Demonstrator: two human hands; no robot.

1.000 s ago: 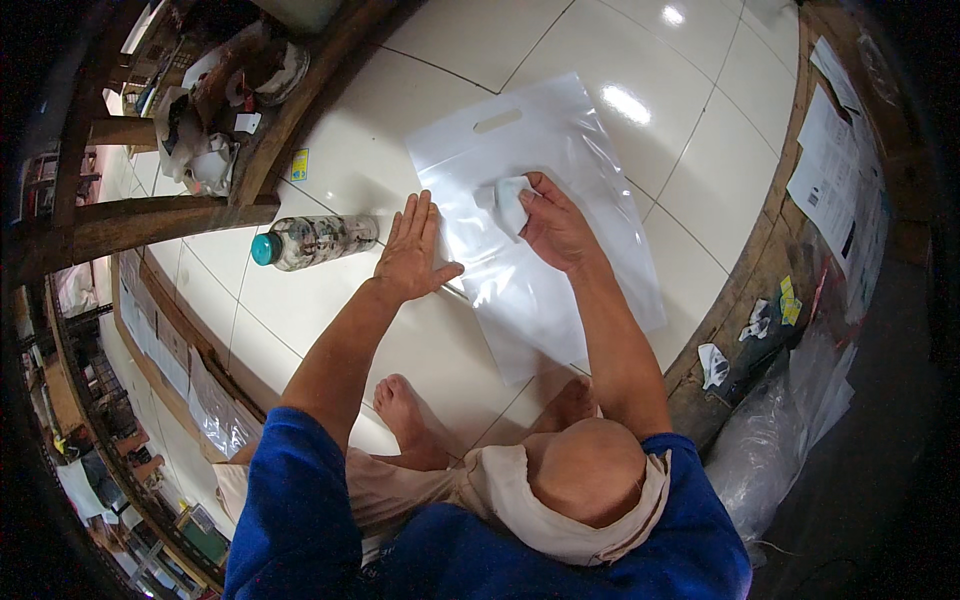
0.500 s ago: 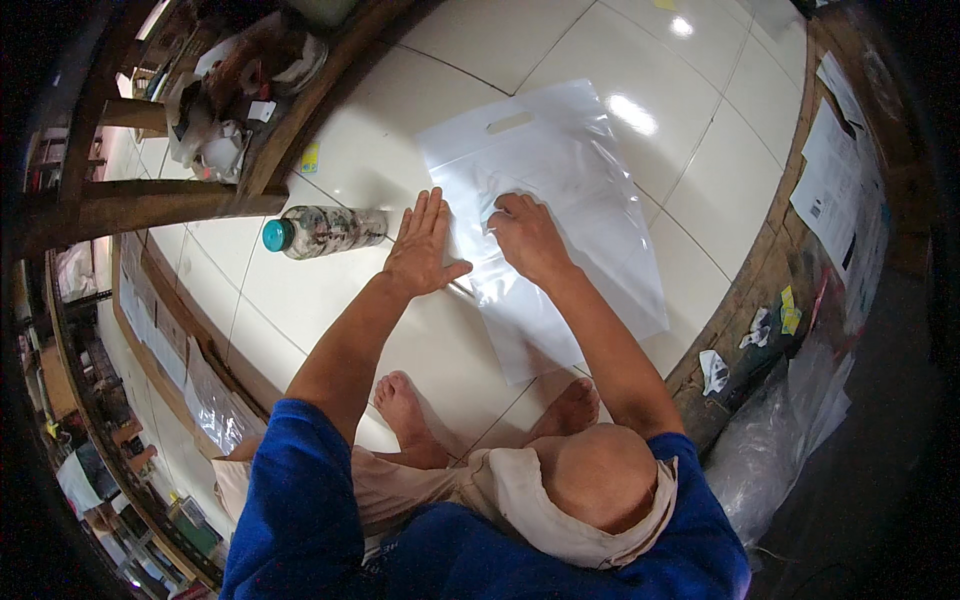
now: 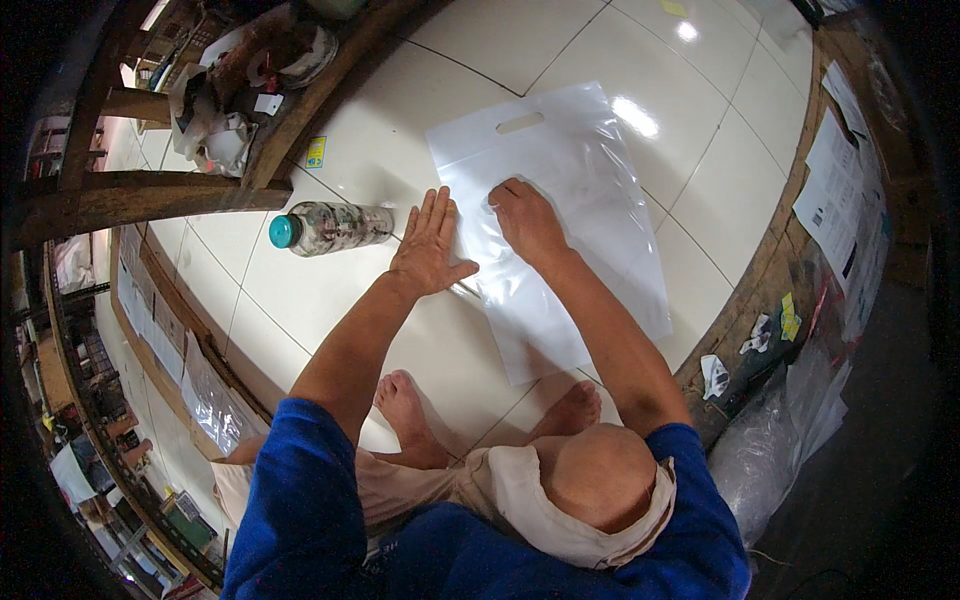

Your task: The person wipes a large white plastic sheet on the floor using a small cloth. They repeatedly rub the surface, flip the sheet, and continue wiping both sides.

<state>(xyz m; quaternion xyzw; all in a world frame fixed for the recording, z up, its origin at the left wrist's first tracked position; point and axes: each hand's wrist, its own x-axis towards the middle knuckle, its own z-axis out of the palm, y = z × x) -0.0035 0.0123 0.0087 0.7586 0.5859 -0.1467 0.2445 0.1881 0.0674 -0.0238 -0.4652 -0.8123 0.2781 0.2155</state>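
A white plastic bag [image 3: 602, 290] with a cut-out handle slot lies flat on the tiled floor in front of me. On its upper middle rests my right hand [image 3: 528, 220], fingers curled down and closed; whatever they may hold is hidden beneath them. My left hand [image 3: 430, 248] lies flat at the bag's left edge, palm down, fingers stretched out and thumb spread. To the left of that hand, a clear bottle [image 3: 345, 229] with a teal cap lies on its side, its contents dark and mottled.
A wooden frame [image 3: 150, 205] with crumpled plastic and scraps on it stands at upper left. Along the right runs a wooden edge [image 3: 745, 290] with paper sheets [image 3: 832, 190] and clear plastic wrap [image 3: 765, 460]. My bare feet [image 3: 412, 415] are below the bag.
My right hand has slid slightly up the bag, and its fingers are tucked further under. The left hand stays flat in about the same place. The whole view has shifted slightly.
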